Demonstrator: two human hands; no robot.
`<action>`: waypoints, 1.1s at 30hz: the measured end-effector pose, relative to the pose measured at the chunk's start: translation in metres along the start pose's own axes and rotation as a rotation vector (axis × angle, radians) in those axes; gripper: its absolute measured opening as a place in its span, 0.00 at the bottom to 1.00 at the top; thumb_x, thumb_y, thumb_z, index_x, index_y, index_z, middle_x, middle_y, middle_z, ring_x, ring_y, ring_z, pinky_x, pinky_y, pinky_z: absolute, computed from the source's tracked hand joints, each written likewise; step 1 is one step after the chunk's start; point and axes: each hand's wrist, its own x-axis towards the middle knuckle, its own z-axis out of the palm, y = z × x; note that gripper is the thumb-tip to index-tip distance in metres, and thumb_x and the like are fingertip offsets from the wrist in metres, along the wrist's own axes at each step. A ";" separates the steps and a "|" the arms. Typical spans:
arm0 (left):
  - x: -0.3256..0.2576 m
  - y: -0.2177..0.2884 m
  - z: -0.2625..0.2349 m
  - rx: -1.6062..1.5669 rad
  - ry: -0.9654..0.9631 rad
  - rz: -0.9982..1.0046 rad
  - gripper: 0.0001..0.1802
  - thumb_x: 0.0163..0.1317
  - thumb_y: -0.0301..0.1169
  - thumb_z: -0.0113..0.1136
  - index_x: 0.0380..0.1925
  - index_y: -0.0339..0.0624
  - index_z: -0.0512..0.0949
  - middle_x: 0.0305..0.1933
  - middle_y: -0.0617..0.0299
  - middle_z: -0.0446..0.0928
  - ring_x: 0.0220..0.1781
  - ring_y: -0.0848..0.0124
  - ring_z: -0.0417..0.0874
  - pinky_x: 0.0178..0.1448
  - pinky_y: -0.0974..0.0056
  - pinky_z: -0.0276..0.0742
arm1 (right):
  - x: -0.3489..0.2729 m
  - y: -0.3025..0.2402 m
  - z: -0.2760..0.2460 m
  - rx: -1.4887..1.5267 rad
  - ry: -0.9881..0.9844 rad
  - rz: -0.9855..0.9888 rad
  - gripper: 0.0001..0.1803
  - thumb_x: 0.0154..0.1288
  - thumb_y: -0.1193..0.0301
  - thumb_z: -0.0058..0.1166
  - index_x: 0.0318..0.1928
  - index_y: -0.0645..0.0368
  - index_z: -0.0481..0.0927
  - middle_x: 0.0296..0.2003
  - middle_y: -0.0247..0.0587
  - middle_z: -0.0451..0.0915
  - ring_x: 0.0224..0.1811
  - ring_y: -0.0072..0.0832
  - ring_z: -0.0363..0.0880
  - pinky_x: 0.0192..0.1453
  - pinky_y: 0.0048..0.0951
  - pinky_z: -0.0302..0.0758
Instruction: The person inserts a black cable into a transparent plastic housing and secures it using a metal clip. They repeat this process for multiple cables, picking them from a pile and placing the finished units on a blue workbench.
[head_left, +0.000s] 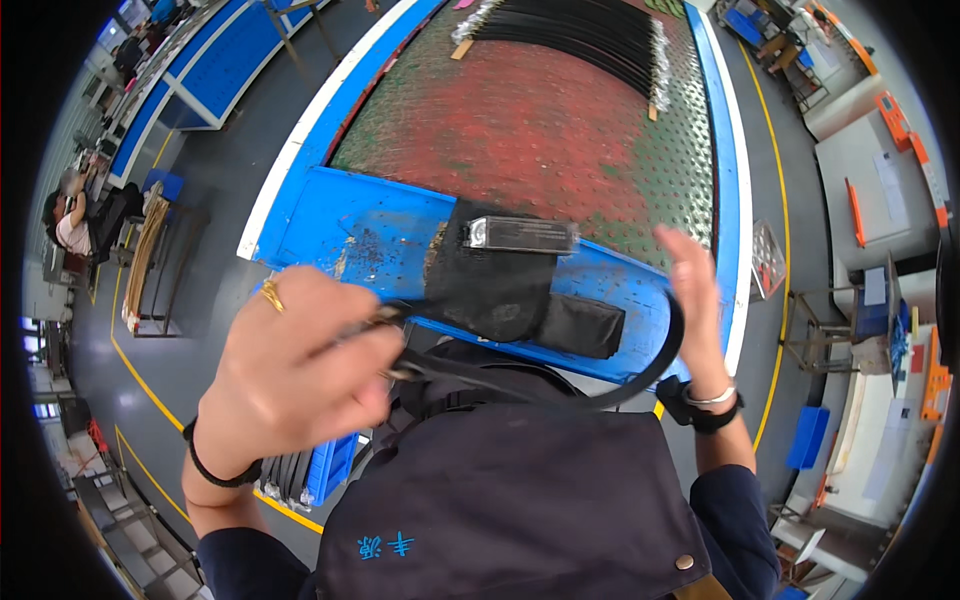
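Note:
My left hand [300,365] is closed around the gathered ends of a narrow black strap [640,385] that looks like a belt. Something metallic shows at the fingers, too blurred to make out. From there the strap runs to the right in front of my body and curls upward in a loop. My right hand [695,295] is open with fingers raised; the loop's bend lies against or just beside its palm. Beyond the strap, a black cloth [490,290] covers part of the blue bench edge [380,220], bearing a flat clear-and-black package [525,235] and a black block-like item [582,325].
On the worn red-and-green bench top [500,130], several black straps with plastic-wrapped ends [570,45] lie side by side at the far end. A blue crate [335,468] stands low left beside more wrapped straps [287,478]. A seated person [75,225] is far left.

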 end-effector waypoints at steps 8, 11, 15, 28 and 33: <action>-0.040 -0.008 0.030 -0.461 0.229 -0.702 0.12 0.48 0.23 0.58 0.35 0.33 0.80 0.24 0.63 0.68 0.25 0.77 0.66 0.27 0.72 0.57 | -0.089 0.049 0.089 -0.543 -0.401 -0.124 0.22 0.56 0.60 0.53 0.50 0.54 0.75 0.65 0.41 0.55 0.69 0.45 0.45 0.66 0.61 0.42; -0.035 -0.008 0.032 -0.471 0.309 -0.763 0.11 0.50 0.24 0.58 0.34 0.31 0.79 0.22 0.64 0.66 0.25 0.77 0.64 0.26 0.72 0.55 | -0.080 0.030 0.078 -0.515 -0.388 -0.118 0.21 0.56 0.60 0.54 0.50 0.54 0.75 0.65 0.41 0.55 0.69 0.45 0.45 0.66 0.60 0.42; -0.033 -0.011 0.027 -0.372 0.315 -0.757 0.11 0.50 0.25 0.57 0.33 0.29 0.78 0.21 0.64 0.64 0.24 0.76 0.64 0.27 0.71 0.55 | -0.091 0.040 0.081 -0.556 -0.420 -0.176 0.16 0.53 0.62 0.56 0.42 0.54 0.79 0.64 0.41 0.58 0.69 0.45 0.47 0.65 0.61 0.44; -0.047 -0.017 0.018 -0.358 0.543 -0.844 0.08 0.49 0.23 0.58 0.30 0.32 0.78 0.22 0.65 0.65 0.25 0.77 0.65 0.27 0.71 0.56 | -0.108 0.057 0.076 -0.623 -0.447 -0.167 0.25 0.54 0.53 0.54 0.52 0.48 0.74 0.66 0.36 0.54 0.70 0.42 0.44 0.63 0.64 0.45; -0.057 -0.023 0.019 -0.402 0.644 -0.833 0.07 0.50 0.24 0.59 0.29 0.32 0.77 0.25 0.65 0.66 0.26 0.78 0.64 0.27 0.72 0.56 | -0.112 0.060 0.069 -0.594 -0.478 -0.235 0.20 0.57 0.55 0.52 0.49 0.46 0.77 0.65 0.38 0.56 0.69 0.44 0.47 0.63 0.64 0.45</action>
